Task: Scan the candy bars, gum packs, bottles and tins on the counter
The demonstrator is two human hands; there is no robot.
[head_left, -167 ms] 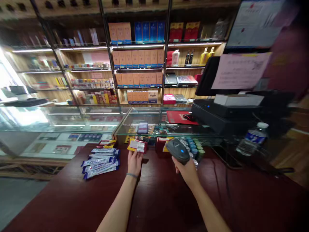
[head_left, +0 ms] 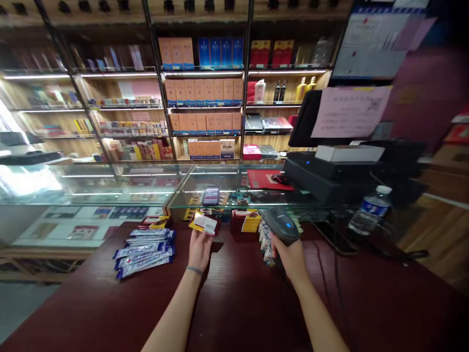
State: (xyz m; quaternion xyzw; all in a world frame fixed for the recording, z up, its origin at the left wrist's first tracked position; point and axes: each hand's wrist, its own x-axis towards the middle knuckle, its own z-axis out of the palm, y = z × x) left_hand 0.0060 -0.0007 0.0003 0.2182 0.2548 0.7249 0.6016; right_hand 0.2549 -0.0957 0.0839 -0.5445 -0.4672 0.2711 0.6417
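My left hand (head_left: 200,248) grips a small red and yellow packet (head_left: 205,223) by its near edge, its white label with a barcode facing up. In my right hand (head_left: 289,254) is a dark barcode scanner (head_left: 280,225), its head pointing forward and left over the wooden counter (head_left: 234,303). A stack of red and yellow packets (head_left: 249,221) lies between the two hands. Small cylindrical wrapped packs (head_left: 266,244) stand in rows beside and partly behind the scanner. To the left of my left hand, several blue and white stick packs (head_left: 146,252) lie in a loose pile.
A glass display case (head_left: 227,183) borders the counter's far side. At the right are a water bottle (head_left: 371,210), a phone (head_left: 335,238) with cables, and a black monitor (head_left: 306,117) with a paper on it. More red and yellow packets (head_left: 156,221) lie behind the stick packs.
My right hand has moved the scanner slightly right, away from the packet stack, uncovering more of it. The packet in my left hand is tilted a little more. The whole view has shifted slightly.
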